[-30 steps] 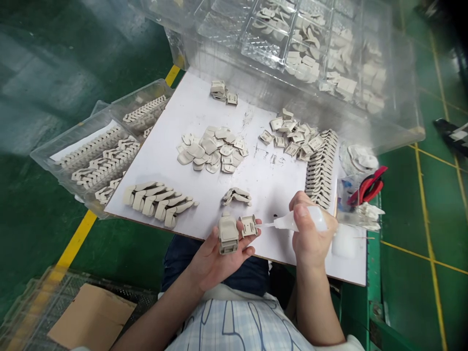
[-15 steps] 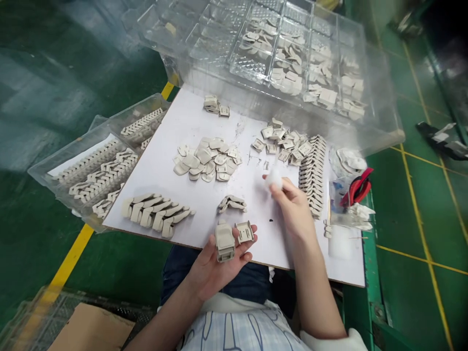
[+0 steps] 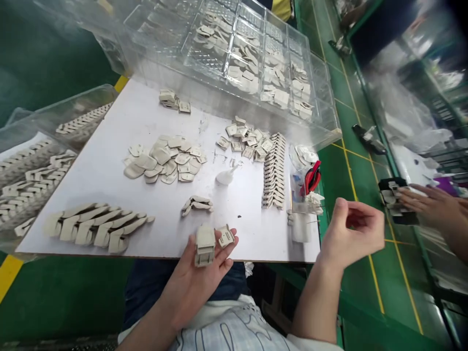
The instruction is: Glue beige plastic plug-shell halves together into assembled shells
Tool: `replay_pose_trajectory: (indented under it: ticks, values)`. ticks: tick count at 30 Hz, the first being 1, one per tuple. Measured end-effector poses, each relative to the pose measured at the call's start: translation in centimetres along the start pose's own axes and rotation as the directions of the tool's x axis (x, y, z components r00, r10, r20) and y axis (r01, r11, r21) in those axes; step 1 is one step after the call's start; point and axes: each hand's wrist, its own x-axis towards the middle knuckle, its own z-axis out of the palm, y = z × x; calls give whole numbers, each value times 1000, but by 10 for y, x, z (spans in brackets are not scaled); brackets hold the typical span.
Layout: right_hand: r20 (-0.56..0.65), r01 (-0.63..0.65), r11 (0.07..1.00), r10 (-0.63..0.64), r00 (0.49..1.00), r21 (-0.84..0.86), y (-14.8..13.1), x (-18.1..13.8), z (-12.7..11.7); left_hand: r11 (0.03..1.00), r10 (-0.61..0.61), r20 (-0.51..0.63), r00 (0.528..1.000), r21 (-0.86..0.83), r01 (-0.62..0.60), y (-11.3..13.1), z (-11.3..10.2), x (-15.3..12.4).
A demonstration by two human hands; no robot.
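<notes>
My left hand [image 3: 204, 273], near the table's front edge, holds a beige plastic housing [image 3: 204, 246] between thumb and fingers. A small slotted beige plate [image 3: 225, 236] rests on the fingertips of the same hand. Beyond it on the white table board [image 3: 234, 214] is a white squeeze bottle [image 3: 224, 177] with a thin nozzle. My right hand [image 3: 354, 234] is raised past the board's right edge, its fingers curled toward the thumb; whatever they pinch, if anything, is hidden. Bent beige parts [image 3: 197, 204] lie between the bottle and my left hand.
Beige covers [image 3: 164, 158], slotted plates [image 3: 248, 139] and stacked bent parts [image 3: 274, 170] lie on the board. Clear compartment trays [image 3: 252, 48] stand behind, another tray [image 3: 87, 126] at left. Red-handled pliers [image 3: 311, 178] lie at right. A co-worker's hands [image 3: 431, 204] work farther right.
My right hand has let go of the white squeeze bottle, now on the board, and moved right past the edge. My left hand still holds both pieces. The view has swung right.
</notes>
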Motion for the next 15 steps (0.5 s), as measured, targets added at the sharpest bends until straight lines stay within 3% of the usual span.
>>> replay_pose_trajectory:
  ticks: [1,5,8,13,15]
  values:
    - [-32,-43,997,41,999,-62,11,5,-7,999,-20,-36,999,-44,19,-3,6,2]
    - [119,-125,980,144,982,-157,46,14,-14,990,-30,-157,987,-142,7,-8,29,6]
    - [91,-140,970,160,983,-197,59,13,-10,988,-24,-174,984,-151,-3,-9,36,7]
    - [133,-255,964,243,961,82,68,7,-2,991,-9,-115,993,-136,-7,-8,34,5]
    - [96,-265,954,253,963,139,70,5,1,991,-8,-89,996,-133,-4,-8,32,6]
